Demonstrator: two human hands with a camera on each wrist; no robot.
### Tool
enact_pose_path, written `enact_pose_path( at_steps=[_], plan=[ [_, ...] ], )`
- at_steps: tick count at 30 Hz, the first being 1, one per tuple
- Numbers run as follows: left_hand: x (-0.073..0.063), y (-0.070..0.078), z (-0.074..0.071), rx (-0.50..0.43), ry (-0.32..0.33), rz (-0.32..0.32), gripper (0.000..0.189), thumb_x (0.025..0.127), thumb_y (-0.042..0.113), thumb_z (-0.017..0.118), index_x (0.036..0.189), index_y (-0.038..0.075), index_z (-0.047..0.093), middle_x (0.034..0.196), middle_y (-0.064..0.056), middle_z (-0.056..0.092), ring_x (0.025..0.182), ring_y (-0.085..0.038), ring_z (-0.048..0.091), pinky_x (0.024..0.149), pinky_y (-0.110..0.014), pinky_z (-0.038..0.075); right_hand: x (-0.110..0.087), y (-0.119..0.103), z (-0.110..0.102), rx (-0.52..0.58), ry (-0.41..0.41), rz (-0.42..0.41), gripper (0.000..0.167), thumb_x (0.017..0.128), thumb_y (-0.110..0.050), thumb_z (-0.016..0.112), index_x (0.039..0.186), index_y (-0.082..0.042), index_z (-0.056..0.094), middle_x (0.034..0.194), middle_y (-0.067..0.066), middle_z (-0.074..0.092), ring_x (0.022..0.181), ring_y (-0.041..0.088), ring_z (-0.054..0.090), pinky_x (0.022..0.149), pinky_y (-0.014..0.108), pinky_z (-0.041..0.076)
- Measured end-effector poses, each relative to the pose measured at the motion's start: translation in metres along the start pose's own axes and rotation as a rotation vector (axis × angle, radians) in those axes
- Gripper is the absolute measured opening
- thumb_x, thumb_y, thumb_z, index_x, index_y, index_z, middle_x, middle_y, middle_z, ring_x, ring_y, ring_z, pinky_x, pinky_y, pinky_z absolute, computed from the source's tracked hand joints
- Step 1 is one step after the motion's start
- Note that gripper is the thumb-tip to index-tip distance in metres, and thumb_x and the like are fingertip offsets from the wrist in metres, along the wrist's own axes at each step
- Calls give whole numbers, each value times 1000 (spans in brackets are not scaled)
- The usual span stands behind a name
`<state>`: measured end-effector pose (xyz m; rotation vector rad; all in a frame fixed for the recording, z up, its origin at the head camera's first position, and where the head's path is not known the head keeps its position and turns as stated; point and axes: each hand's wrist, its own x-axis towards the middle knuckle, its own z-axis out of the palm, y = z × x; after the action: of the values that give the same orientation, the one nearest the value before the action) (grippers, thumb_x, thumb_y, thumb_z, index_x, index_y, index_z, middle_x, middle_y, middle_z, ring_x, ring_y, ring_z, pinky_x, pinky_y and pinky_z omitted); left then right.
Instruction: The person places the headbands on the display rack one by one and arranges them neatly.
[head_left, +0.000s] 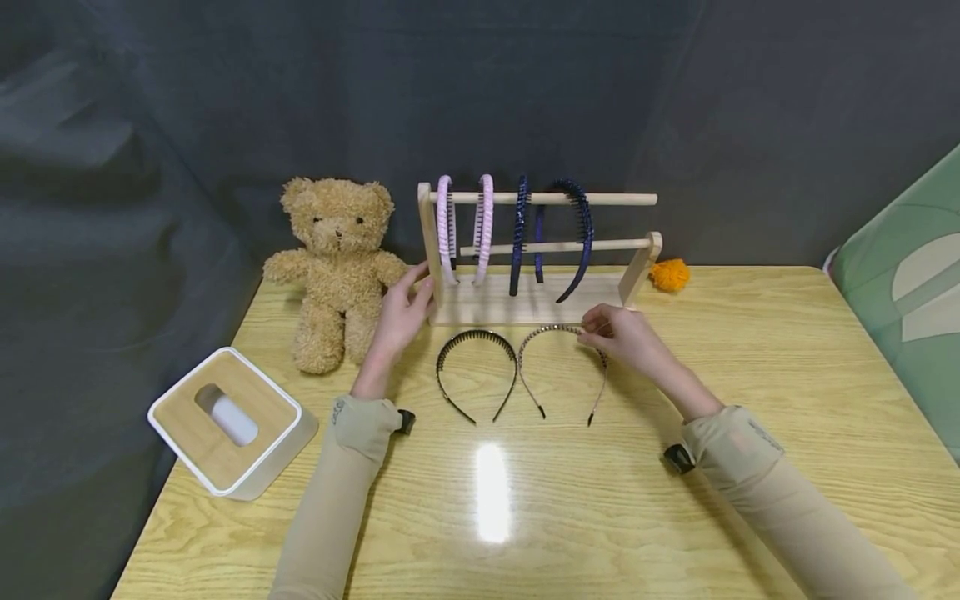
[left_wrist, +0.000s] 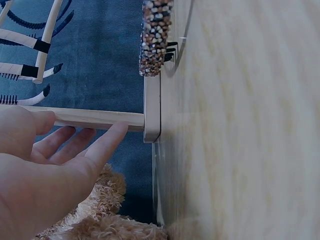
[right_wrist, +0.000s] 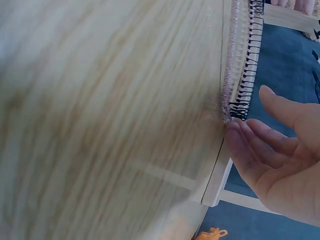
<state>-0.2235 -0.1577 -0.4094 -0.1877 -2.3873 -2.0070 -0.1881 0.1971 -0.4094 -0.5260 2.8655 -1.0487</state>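
Head view: the right hand (head_left: 630,337) is touching the beaded headband (head_left: 555,327) lying leftward of its fingers, arch toward the wooden rack (head_left: 525,313), ends toward the person.
It is hiding part of the arch. Left wrist: the farther left hand (left_wrist: 52,172) is holding its fingers apart beside the left upright (left_wrist: 92,116); contact is hard to judge. Right wrist: fingers are lying together against the headband, thumb standing off; the frame is cutting off its far part.

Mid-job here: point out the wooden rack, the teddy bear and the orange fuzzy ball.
Wooden rack (head_left: 534,307): head view, on its base.
Teddy bear (head_left: 341,283): head view, on its belly.
Orange fuzzy ball (head_left: 671,275): head view, on its middle.
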Motion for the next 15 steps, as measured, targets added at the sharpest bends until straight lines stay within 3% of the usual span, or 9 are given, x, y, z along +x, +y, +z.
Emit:
enact_pose_path(
  at_steps=[15],
  plan=[
    [1, -3, 0, 13, 3, 5, 46, 116, 15, 49, 161, 3, 48, 158, -22, 50, 129, -45, 63, 111, -46, 56, 2, 6, 1, -75, 21, 8, 17, 92, -3, 85, 100, 9, 76, 87, 16, 76, 77, 26, 71, 73, 41, 63]
  ],
)
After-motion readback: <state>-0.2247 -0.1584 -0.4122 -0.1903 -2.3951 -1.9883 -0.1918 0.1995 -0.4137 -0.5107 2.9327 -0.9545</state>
